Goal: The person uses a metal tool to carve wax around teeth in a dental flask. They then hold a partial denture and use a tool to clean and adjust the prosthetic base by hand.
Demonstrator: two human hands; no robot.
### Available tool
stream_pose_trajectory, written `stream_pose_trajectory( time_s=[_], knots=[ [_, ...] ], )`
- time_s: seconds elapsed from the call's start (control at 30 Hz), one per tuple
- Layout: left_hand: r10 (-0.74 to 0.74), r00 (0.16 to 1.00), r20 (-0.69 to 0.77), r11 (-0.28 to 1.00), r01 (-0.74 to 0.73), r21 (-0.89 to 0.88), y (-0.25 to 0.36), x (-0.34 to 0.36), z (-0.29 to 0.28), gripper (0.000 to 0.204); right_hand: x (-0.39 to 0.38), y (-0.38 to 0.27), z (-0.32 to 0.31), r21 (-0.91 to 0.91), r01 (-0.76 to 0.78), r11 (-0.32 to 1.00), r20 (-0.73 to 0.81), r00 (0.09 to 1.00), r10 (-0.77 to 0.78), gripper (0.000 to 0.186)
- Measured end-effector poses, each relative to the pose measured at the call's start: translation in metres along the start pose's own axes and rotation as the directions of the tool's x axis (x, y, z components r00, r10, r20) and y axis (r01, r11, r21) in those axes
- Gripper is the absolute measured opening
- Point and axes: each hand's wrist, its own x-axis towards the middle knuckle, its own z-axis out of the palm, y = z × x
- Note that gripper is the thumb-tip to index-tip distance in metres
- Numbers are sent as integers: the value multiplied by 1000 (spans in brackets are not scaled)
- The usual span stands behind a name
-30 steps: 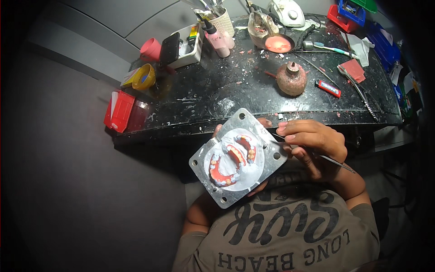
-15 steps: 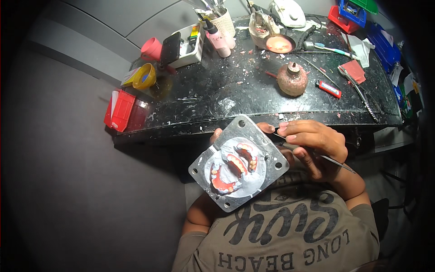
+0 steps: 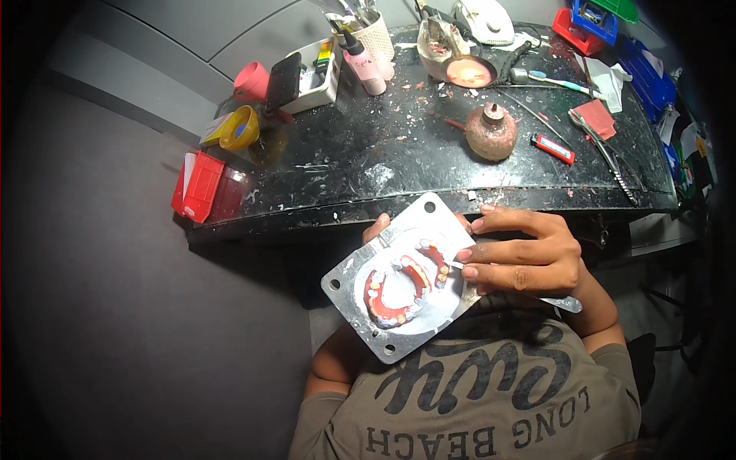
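Note:
My left hand (image 3: 376, 229) is mostly hidden beneath a square metal dental flask half (image 3: 349, 285), gripping it from below; a fingertip shows past its far left edge. White plaster (image 3: 438, 313) fills the flask. Set in it are curved dentures of red wax (image 3: 391, 313) with pale teeth, and a smaller arc (image 3: 441, 264) of the same kind lies at the right. In my right hand (image 3: 529, 253) is a slim metal carving tool (image 3: 566, 303); its flat end sticks out below the palm. The other end points at the plaster beside the small arc; whether it touches, I cannot tell.
Beyond the flask runs a black bench (image 3: 337, 169) strewn with scraps. On it stand a round pinkish burner (image 3: 491, 134), a red lighter (image 3: 553, 149), a small pan (image 3: 469, 73), a toothbrush (image 3: 567, 83), a pink bottle (image 3: 364, 65) and a yellow bowl (image 3: 239, 129).
The flask has shifted slightly right and tilted. My right hand has turned the carving tool, bringing its tip over the plaster near the small arc, with the fingers now reaching across the flask's edge.

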Motion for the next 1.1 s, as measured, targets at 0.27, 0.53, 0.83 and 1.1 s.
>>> stream_pose_trajectory(
  time_s=[0.27,0.53,0.83,1.1],
  knots=[
    [35,989,-140,999,-34,10,-3,1,11,95,-2,4,-2,-29,69,997,26,997,-69,25],
    [-10,1000,-5,970,9,-245,-1,9,-20,93,-5,5,-1,-249,160,955,41,987,-155,33],
    [-49,982,182,984,16,178,-15,7,-9,90,-6,5,-10,-206,10,979,-62,998,-23,34],
    [-87,947,308,979,24,203,-9,7,-7,90,-7,3,-7,11,-79,997,-115,990,80,27]
  ],
)
